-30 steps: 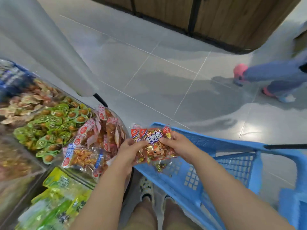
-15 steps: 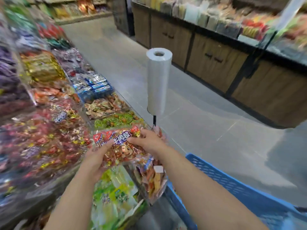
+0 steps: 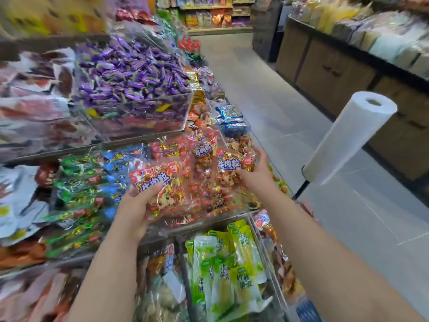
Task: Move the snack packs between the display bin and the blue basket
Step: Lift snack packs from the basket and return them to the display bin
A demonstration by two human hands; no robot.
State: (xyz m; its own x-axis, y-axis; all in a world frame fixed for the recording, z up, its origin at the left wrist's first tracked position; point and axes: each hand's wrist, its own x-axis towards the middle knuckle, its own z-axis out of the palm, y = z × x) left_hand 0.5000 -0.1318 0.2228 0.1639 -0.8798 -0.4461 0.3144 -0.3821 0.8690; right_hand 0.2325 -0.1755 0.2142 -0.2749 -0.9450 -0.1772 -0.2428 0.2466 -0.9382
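Hovering over the display bin [image 3: 209, 220]: left hand [image 3: 132, 210] grips one beef-snack pack [image 3: 162, 182], right hand [image 3: 255, 174] pinches a second pack [image 3: 228, 162]. Likely returning them; next, lower and release inside.

Shop aisle: stocked snack bins [image 3: 139, 98]

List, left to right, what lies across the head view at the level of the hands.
Green-wrapped sweets → left hand → snack pack it grips → second snack pack → right hand holding it → white bag roll.
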